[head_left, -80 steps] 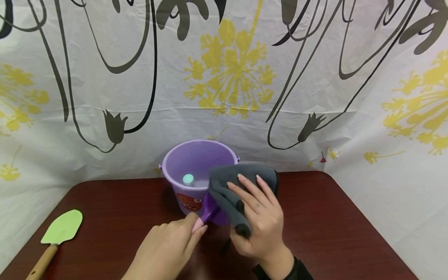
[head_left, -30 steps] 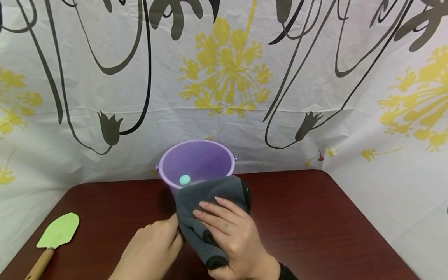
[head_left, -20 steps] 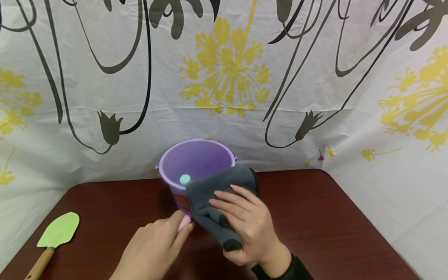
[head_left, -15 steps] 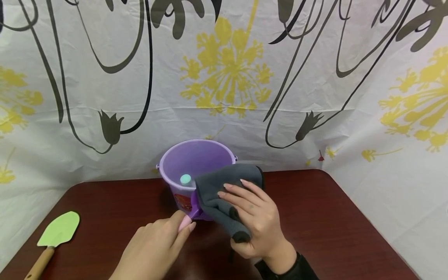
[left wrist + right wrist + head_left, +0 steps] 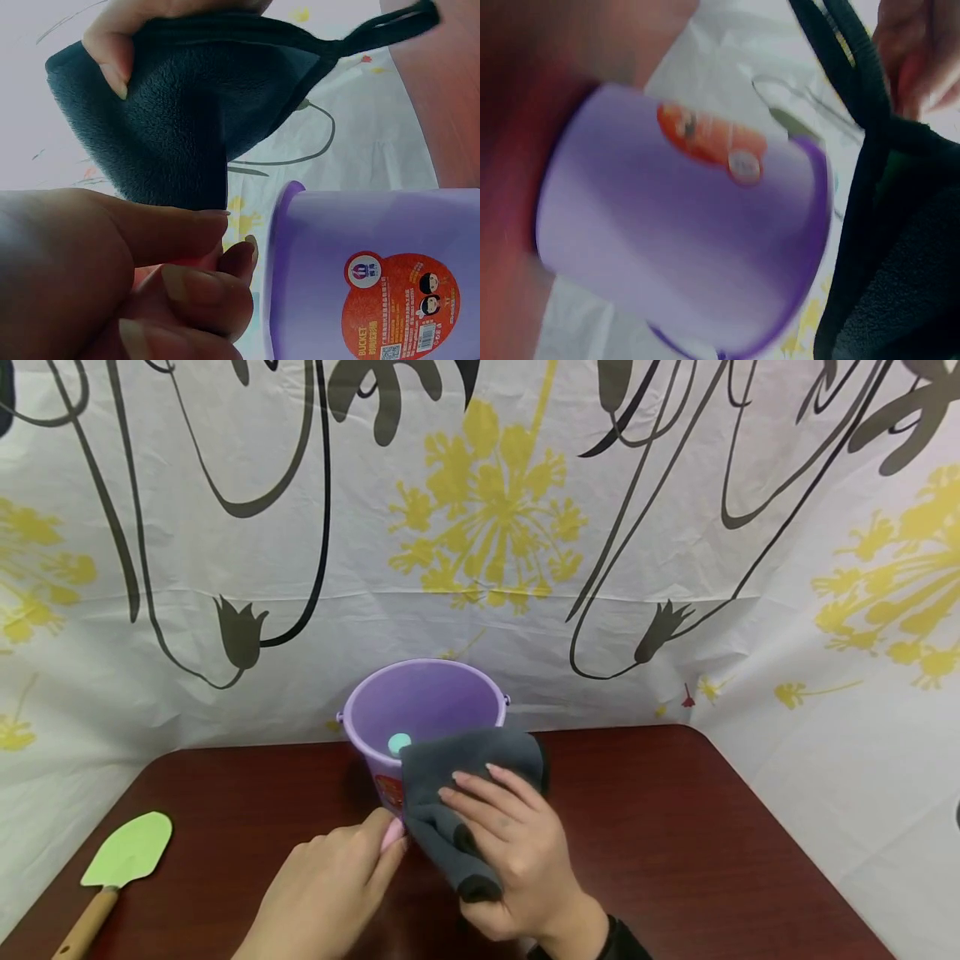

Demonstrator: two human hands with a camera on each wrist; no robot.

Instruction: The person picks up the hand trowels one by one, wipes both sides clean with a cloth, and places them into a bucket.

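Observation:
My left hand (image 5: 322,881) grips a pink handle (image 5: 392,834) at the middle front of the table. The handle belongs to a purple tool, whose head is now hidden behind a dark grey cloth (image 5: 472,752). With fingers spread over the top and thumb beneath, my right hand (image 5: 517,856) holds this folded, black-edged cloth around the tool. In the left wrist view the fleecy cloth (image 5: 165,127) hangs just above the left fingers (image 5: 187,292). Behind both hands stands a purple bucket (image 5: 442,697), its front right partly covered by the cloth.
Inside the bucket a turquoise round top (image 5: 399,744) shows. A spatula-like tool with a light green blade (image 5: 131,850) and wooden handle lies at the table's left. The dark red table (image 5: 660,827) ends at a patterned white curtain (image 5: 495,635).
The right hand slides the cloth back and forth along the tool. Since half a second ago it has come left and nearer, covering the purple part again. The left hand keeps its grip.

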